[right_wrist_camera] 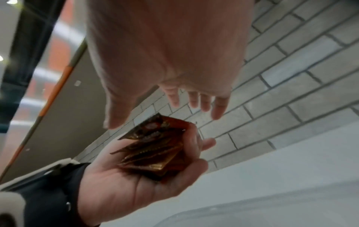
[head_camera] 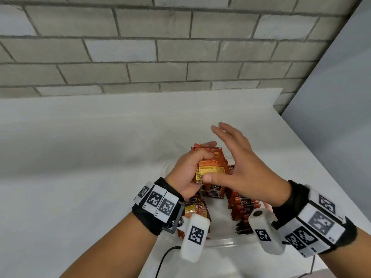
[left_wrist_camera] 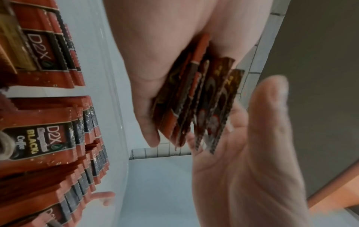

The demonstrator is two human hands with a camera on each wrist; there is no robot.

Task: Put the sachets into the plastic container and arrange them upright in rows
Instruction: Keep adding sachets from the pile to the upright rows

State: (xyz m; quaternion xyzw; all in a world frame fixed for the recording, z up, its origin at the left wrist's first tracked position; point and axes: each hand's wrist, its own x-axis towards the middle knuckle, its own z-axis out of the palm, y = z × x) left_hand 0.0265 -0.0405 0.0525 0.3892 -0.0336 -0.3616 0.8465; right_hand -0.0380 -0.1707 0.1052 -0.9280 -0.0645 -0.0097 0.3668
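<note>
My left hand grips a stack of several orange-brown coffee sachets above the clear plastic container. The left wrist view shows the same stack edge-on between thumb and fingers, and the right wrist view shows the stack resting in the left palm. My right hand hovers just right of the stack with fingers straight and spread, its thumb near the stack's lower edge; it holds nothing. Inside the container, rows of sachets stand upright on the right, with more sachets at the left under my wrist.
The container sits on a white counter against a grey brick wall. A white panel closes off the right side. A black cable runs off the counter's front edge.
</note>
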